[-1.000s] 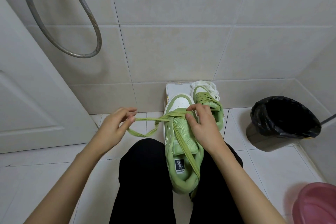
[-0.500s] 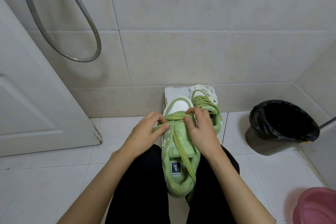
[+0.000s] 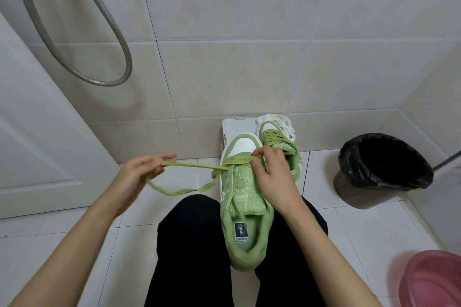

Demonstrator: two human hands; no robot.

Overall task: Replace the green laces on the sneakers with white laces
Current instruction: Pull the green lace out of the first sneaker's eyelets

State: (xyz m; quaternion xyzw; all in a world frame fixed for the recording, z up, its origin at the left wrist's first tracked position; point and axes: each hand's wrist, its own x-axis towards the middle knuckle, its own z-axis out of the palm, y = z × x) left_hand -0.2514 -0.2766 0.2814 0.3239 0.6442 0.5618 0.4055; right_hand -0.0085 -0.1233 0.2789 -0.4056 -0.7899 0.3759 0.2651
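open floor [image 3: 64,239] left — far sneaker [image 3: 280,143], bin [image 3: 361,189] right

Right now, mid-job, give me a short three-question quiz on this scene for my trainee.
1. Fill in, near or far: the right hand holds the ____ sneaker.
2. Which hand holds the green lace in a loose loop out sideways? A left hand B right hand C neither
3. True or false: the far sneaker is laced in green.
Key: 1 near sneaker; 2 A; 3 true.

walls: beige tile [image 3: 224,77] | floor: white tile [image 3: 74,244] | door: white [image 3: 37,144] | hose: metal [image 3: 109,27]
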